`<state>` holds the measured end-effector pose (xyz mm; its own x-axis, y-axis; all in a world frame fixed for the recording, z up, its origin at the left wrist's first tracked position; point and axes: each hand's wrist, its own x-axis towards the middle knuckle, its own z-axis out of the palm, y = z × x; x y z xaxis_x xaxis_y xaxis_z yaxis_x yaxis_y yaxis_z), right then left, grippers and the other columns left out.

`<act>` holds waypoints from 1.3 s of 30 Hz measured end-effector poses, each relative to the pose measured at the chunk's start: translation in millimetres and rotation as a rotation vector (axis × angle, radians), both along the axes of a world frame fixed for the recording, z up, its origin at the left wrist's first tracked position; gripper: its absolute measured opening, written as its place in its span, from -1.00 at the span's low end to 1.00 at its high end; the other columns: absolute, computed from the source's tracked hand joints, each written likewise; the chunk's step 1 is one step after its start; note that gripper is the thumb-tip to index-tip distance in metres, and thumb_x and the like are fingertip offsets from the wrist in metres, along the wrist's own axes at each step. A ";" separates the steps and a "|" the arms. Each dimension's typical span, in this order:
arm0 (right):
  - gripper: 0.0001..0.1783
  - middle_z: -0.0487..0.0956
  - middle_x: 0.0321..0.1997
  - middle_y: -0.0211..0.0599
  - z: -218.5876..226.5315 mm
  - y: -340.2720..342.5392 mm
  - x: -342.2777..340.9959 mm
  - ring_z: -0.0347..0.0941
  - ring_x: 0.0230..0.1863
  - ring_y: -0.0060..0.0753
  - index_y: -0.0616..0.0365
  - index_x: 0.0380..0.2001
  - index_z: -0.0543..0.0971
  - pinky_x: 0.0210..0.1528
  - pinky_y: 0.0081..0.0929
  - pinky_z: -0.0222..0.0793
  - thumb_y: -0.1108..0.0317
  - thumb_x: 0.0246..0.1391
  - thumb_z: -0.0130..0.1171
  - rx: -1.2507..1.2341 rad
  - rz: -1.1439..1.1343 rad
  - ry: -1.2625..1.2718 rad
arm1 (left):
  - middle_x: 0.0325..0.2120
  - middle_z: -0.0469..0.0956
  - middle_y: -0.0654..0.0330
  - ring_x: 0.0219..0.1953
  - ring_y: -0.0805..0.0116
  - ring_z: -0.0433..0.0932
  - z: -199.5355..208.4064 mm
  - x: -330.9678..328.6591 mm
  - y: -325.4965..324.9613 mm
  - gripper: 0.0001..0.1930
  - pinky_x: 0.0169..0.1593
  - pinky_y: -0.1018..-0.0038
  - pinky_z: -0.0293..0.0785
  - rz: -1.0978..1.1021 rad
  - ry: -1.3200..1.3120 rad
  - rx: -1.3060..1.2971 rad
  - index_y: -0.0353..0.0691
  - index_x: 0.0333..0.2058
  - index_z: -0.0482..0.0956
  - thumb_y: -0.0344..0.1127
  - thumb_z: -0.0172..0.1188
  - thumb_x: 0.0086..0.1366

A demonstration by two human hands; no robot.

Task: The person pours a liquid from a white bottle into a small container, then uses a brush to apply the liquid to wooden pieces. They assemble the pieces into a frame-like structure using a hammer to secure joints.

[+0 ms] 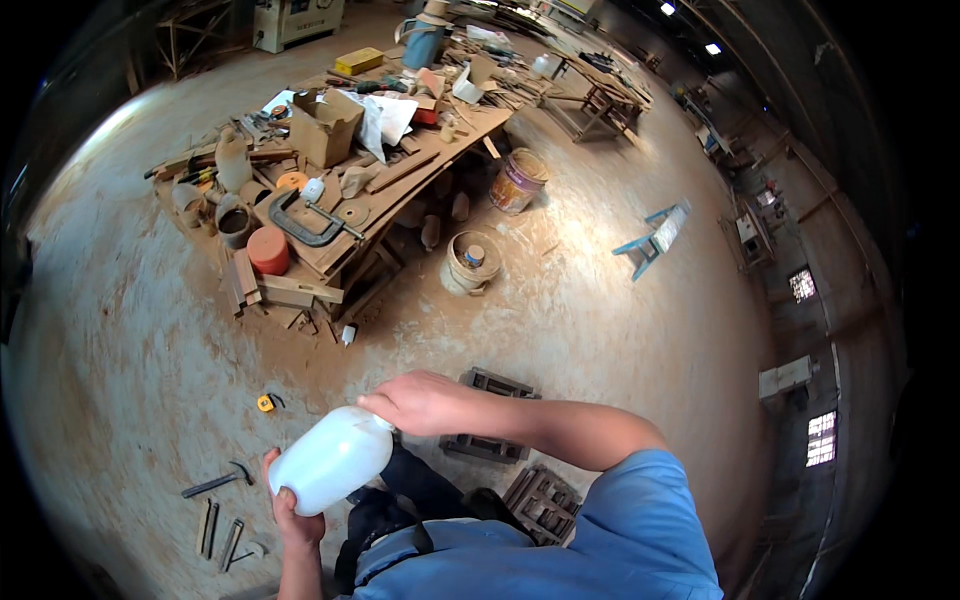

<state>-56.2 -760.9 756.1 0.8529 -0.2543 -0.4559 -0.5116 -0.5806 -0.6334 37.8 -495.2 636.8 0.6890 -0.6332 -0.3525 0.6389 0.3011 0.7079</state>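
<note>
A large white plastic bottle [332, 462] is held tilted in front of my body, its neck end toward the upper right. My left hand [292, 512] grips it near its base, the thumb pressed on its lower side. Around the neck end, my right hand [412, 402] is closed; the cap, if there is one, is hidden under the fingers. Below on the floor, to the left of the bottle, lie a yellow tape measure [266, 403], a hammer [216, 481] and a few narrow hand tools [220, 535].
Ahead stands a cluttered wooden workbench [400, 185] with a C-clamp [310, 222], a cardboard box [325, 128] and an orange-red container [267, 250]. Beside it are a white bucket [470, 265] and a rusty bucket [518, 182]. A blue step stool [655, 238] stands right; wooden frames [545, 503] lie near my feet.
</note>
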 end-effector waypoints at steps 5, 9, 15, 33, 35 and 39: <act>-0.65 0.59 -0.47 -0.09 33.5 -7.2 -35.0 0.56 -0.40 0.02 0.04 -0.12 0.50 -0.38 -0.12 0.44 0.09 0.09 0.17 -0.269 0.249 -0.563 | -0.05 0.53 0.13 -0.17 0.03 0.59 12.7 16.1 -27.3 -0.22 -0.48 0.17 0.52 -0.451 0.551 -0.061 -0.02 0.17 0.32 0.31 0.09 0.06; -0.67 0.61 -0.34 -0.04 9.9 -36.6 -62.5 0.57 -0.33 -0.02 0.14 -0.21 0.55 -0.35 -0.14 0.46 0.13 0.10 0.17 -0.151 -0.050 -0.396 | -0.06 0.54 0.11 -0.21 0.02 0.59 2.2 -11.1 -70.8 -0.23 -0.47 0.19 0.52 -0.371 0.306 0.015 -0.03 0.15 0.36 0.33 0.09 0.07; -0.58 0.60 -0.29 0.04 35.9 -84.5 -81.6 0.57 -0.31 -0.03 0.24 -0.11 0.52 -0.35 -0.22 0.46 0.16 0.05 0.21 -0.111 -0.024 -0.373 | -0.01 0.52 0.06 -0.19 -0.03 0.58 -1.3 6.5 -125.1 -0.20 -0.47 0.18 0.54 -0.593 0.540 0.039 -0.02 0.17 0.34 0.40 0.03 0.08; -0.60 0.60 -0.44 -0.08 2.9 -208.4 -115.1 0.56 -0.33 0.03 0.08 -0.05 0.52 -0.30 -0.12 0.44 0.08 0.14 0.13 -0.104 -0.438 -0.071 | 0.06 0.38 0.06 -0.14 0.05 0.54 -5.4 -23.7 -279.7 -0.16 -0.47 0.24 0.51 -0.548 0.279 0.002 -0.04 0.23 0.20 0.27 0.23 0.08; -0.59 0.61 -0.37 -0.07 14.6 -211.2 -115.6 0.56 -0.28 0.05 0.07 -0.05 0.50 -0.26 -0.11 0.45 0.06 0.12 0.14 -0.175 -0.356 -0.128 | 0.01 0.44 0.07 -0.17 0.05 0.55 -9.0 -8.6 -293.6 -0.20 -0.47 0.25 0.51 -0.636 0.384 -0.006 -0.04 0.21 0.23 0.28 0.19 0.10; -0.59 0.60 -0.25 -0.08 31.2 -233.8 -96.8 0.53 -0.29 0.08 0.07 -0.13 0.48 -0.29 -0.09 0.42 0.02 0.08 0.15 -0.390 -0.006 -0.296 | -0.20 0.56 0.09 -0.29 0.05 0.57 -19.0 20.3 -322.2 -0.28 -0.44 0.20 0.51 -0.848 0.749 0.002 -0.06 0.16 0.33 0.30 0.09 0.17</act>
